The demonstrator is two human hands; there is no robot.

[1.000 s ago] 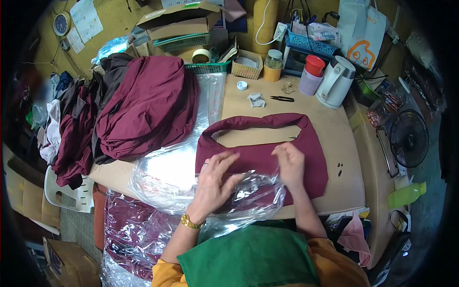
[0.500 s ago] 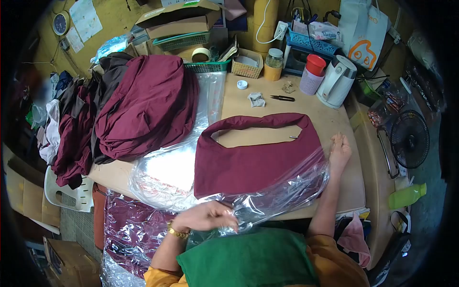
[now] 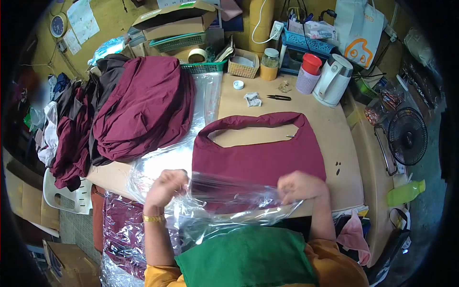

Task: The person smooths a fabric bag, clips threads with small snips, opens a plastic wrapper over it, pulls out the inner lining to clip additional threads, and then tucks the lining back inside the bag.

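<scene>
A maroon fabric shoulder bag (image 3: 253, 160) lies flat on the table, its strap loop toward the back. Across its lower part stretches a clear plastic bag (image 3: 234, 187), pulled taut between my hands. My left hand (image 3: 165, 189), with a gold watch at the wrist, is closed on the plastic at the left corner of the shoulder bag. At the lower right corner, my right hand (image 3: 300, 186) is closed on the other end of the plastic, slightly blurred. The rest of the plastic hangs loosely over the table's front edge.
A big maroon fabric pile (image 3: 143, 107) and clear plastic sleeves (image 3: 160, 172) lie to the left. Behind are small black snips (image 3: 278, 97), a jar (image 3: 269, 64) and a white kettle (image 3: 333, 80). Wrapped maroon items (image 3: 126, 229) sit below the table's left front.
My right hand has moved left from the table's right side onto the plastic. My left hand has moved up and left. The plastic is now stretched straight between them.
</scene>
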